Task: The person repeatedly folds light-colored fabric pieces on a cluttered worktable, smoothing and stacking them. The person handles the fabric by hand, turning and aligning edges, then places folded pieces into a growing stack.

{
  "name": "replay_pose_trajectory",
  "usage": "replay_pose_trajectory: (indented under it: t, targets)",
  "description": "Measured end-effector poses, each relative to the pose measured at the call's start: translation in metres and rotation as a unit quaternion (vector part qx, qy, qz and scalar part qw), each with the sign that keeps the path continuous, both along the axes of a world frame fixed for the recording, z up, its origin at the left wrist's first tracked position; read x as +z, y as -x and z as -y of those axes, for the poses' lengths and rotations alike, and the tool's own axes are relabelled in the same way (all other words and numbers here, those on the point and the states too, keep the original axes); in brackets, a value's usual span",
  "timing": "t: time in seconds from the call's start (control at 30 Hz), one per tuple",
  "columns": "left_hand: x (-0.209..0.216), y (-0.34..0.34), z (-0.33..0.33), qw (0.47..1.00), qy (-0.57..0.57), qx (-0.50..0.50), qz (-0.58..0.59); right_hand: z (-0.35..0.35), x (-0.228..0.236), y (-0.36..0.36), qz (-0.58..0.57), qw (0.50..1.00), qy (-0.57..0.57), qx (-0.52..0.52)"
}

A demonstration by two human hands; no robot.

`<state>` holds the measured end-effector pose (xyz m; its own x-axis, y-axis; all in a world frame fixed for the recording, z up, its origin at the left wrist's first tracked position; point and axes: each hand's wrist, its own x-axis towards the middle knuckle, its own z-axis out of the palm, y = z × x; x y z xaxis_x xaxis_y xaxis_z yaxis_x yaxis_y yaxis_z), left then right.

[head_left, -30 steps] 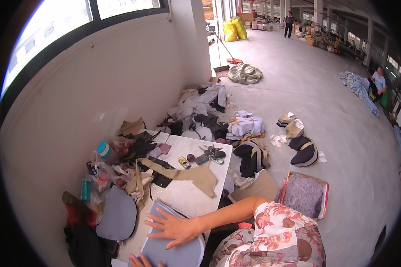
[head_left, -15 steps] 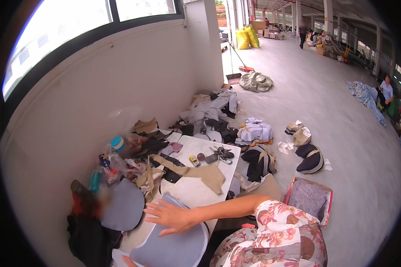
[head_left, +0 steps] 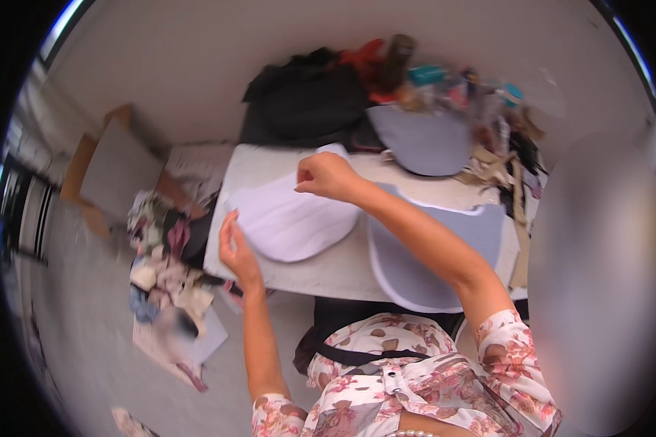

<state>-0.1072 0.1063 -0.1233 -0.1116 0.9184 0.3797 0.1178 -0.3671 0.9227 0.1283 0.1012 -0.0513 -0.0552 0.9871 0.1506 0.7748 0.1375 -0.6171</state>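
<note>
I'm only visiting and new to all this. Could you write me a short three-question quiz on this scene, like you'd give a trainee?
1. Which thing does the person's right forearm cross over?
A) a cardboard box
B) a grey piece with pale edging
C) a teal-lidded tub

2. True or false: the left hand is by the left edge of the white rounded piece.

3. Fill in the colour: the big cloth heap near the wall, beyond the white table, is ____.

Key: 1. B; 2. True; 3. black.
</note>
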Motion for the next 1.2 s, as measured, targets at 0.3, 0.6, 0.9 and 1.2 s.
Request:
replay_pose_trajectory:
  t: [0.3, 0.6, 0.9, 1.2]
  targets:
    - [-0.031, 0.0, -0.022, 0.998, 0.047, 0.043, 0.019, -0.027, -0.073, 0.077, 0.153, 0.986, 0.003, 0.069]
    - [-0.057, -0.004, -0.031, 0.927, -0.014, 0.037, -0.374, -0.025, -0.063, 0.063, 0.109, 0.992, 0.022, 0.059]
    - [-0.066, -0.001, -0.036, 0.95, -0.011, 0.059, -0.307, -0.026, -0.078, 0.073, 0.121, 0.99, -0.02, 0.066]
    - [-0.071, -0.006, -0.034, 0.919, -0.001, 0.096, -0.383, -0.023, -0.07, 0.055, 0.094, 0.994, -0.039, 0.048]
